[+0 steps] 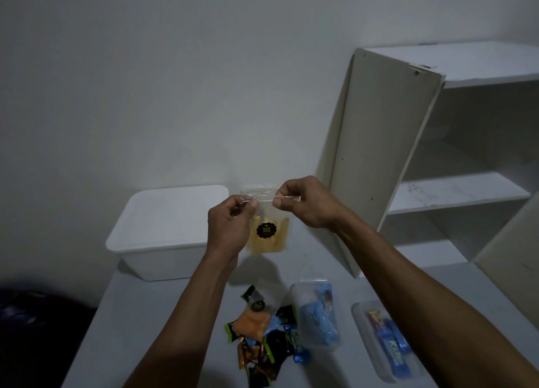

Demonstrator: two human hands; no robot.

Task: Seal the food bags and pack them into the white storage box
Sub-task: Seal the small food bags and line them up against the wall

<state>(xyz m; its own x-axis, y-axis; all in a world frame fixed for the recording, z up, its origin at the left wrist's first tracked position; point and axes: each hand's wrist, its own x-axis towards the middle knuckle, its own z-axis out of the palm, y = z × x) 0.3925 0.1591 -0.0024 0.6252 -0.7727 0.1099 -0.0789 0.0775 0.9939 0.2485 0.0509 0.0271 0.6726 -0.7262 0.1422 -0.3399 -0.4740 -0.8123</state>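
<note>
A clear zip bag (269,236) with yellow snacks and a round black label hangs in the air above the table. My left hand (230,227) pinches the left end of its top strip, and my right hand (306,202) pinches the right end. The white storage box (163,230) stands on the table to the left of the bag, with its lid on. Nearer to me lies a pile of small snack packets (262,335), among them a clear bag with orange contents.
A clear container (316,314) holding blue packets lies right of the pile. Another clear tray (385,338) with blue and red packets sits at the front right. A white shelf unit (437,154) with an open door stands at the right, against the wall.
</note>
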